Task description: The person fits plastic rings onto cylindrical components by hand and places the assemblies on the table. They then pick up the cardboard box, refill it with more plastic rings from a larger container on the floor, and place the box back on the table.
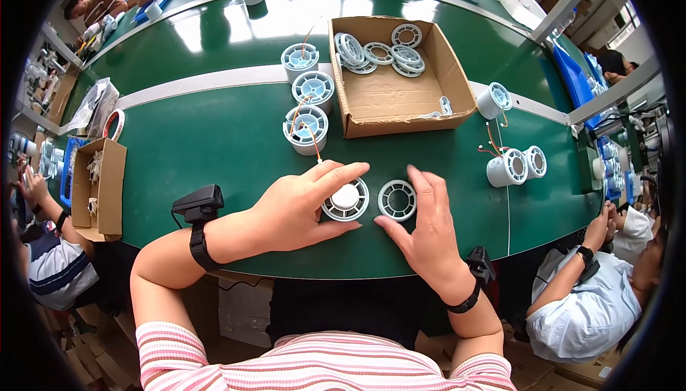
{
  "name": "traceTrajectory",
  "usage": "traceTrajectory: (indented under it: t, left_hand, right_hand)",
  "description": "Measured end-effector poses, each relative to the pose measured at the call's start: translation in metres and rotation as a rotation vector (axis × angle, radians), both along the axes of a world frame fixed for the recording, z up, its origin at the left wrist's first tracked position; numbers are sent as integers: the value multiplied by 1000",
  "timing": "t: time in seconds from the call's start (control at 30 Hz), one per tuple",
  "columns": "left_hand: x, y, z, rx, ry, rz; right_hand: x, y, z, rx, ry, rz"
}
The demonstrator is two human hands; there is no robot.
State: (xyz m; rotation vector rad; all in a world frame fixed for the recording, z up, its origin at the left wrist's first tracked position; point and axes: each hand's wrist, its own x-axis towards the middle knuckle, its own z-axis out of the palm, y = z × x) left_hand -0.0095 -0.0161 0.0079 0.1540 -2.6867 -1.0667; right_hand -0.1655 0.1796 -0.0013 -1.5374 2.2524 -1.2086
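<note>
Two hands' grip: left hand (pixel 296 204) curled round white-hubbed housing (pixel 346 197), hold impossible to tell; right hand (pixel 434 237) stood open by pale ring (pixel 397 217).
Housing and ring: lay near-centre on the desk (pixel 214 123).
Hidden rim: left hand covered the housing's left edge.

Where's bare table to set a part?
Left: green table between small carton and column of three cylinders. Smaller: between right grip and cylinders at right. Crowded: directly left of large carton, and around pale ring.

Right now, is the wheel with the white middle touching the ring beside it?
Apart: the head view shows green table between the white-centred wheel and the ring.
</note>
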Motion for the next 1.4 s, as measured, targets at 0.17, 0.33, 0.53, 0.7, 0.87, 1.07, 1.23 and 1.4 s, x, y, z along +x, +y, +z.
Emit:
traceTrajectory:
  t: [0.17, 0.33, 0.53, 0.7, 0.87, 1.07, 1.23, 1.4]
  left_hand:
    - [1, 2, 13, 127, -163, 40]
    - [4, 0, 6, 415, -197, 17]
    - [3, 0, 8, 614, -228, 24]
    - [2, 0, 15, 832, -376, 12]
    - [3, 5, 17, 1081, -438, -12]
    - [4, 8, 12, 1098, -438, -92]
    - [4, 5, 7, 991, -425, -161]
    - [8, 7, -6, 866, -241, -205]
  right_hand:
    - [-3, 1, -8, 55, 169, 78]
    - [-5, 2, -13, 28, 119, 7]
    - [2, -2, -6, -26, 105, -68]
    - [-2, 2, -11, 0, 45, -37]
    - [9, 7, 15, -121, -169, 94]
    - [22, -10, 25, -153, -175, 321]
    - [22, -16, 31, -64, -172, 375]
    - [16, -15, 35, -19, -217, 424]
